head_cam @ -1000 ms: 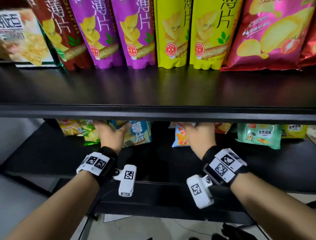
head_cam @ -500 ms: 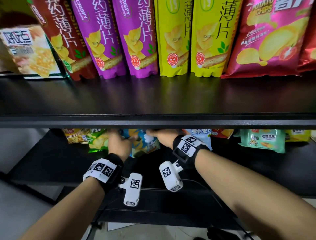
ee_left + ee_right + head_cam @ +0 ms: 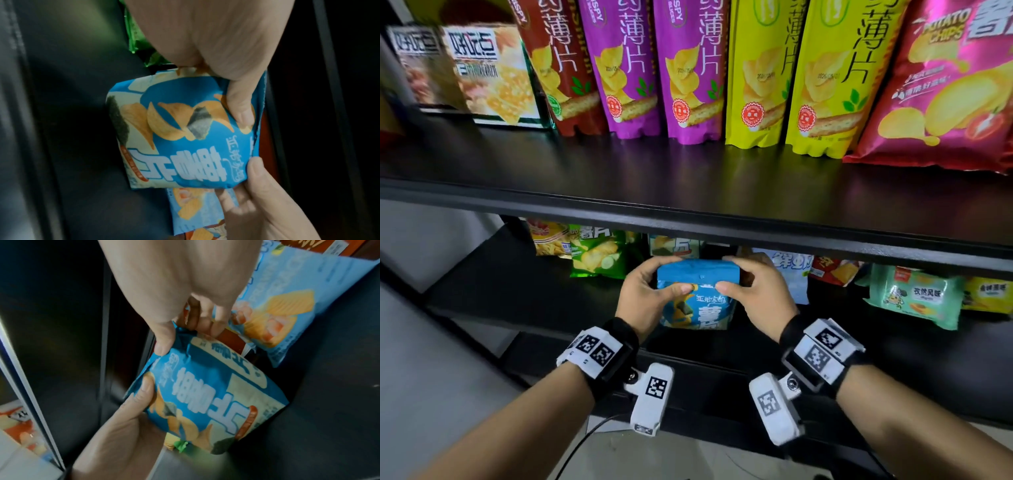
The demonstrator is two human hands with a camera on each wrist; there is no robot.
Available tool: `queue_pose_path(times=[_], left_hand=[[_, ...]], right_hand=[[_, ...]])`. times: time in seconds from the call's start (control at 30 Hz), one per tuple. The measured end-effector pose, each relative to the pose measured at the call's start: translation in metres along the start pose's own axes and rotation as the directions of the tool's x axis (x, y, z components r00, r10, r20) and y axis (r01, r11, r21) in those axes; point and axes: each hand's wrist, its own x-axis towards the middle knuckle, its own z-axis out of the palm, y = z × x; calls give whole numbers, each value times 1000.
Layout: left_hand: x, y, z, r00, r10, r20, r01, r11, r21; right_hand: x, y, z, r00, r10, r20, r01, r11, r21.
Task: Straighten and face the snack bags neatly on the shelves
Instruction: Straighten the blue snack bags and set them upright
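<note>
- The left hand pinches the top left corner of the blue chip bag, thumb on its front
- The right hand pinches the top right corner likewise
- The bag stands upright between the hands on the lower shelf, front facing out
- A green bag sits at ten o'clock from it, a pale blue bag at two o'clock
- At twelve o'clock, the upper shelf carries tall purple and yellow bags

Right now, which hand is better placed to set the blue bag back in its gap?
Neither clearly: the left hand and right hand both pinch the blue bag's top, level, in front of the gap.
</note>
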Motion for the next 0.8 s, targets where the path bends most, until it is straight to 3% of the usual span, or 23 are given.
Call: queue_pose_path(times=[0.07, 0.13, 0.3, 0.43, 0.6, 0.73, 0.8], left_hand=[[-4, -8, 3, 998, -52, 27, 53, 997, -49], [-6, -12, 6, 995, -82, 52, 87, 992, -97], [-6, -10, 14, 995, -96, 39, 99, 990, -102], [-4, -10, 17, 997, -75, -11, 75, 996, -50], [-5, -8, 36, 970, -104, -222, 82, 991, -105], [-8, -5, 47, 947, -129, -293, 100, 989, -111], [-11, 0, 46, 955, -129, -267, 106, 989, -99]], right_hand=[[-1, 5, 2, 998, 9, -55, -14, 994, -105], [0, 9, 4, 999, -18, -31, 15, 996, -90], [1, 17, 11, 978, 50, 205, -65, 996, 68], [9, 20, 11, 987, 29, 160, -41, 996, 76], [13, 10, 14, 993, 121, 19, -119, 991, -63], [11, -3, 7, 997, 9, -77, -22, 986, -165], [14, -8, 4, 991, -42, -128, 18, 982, -187]])
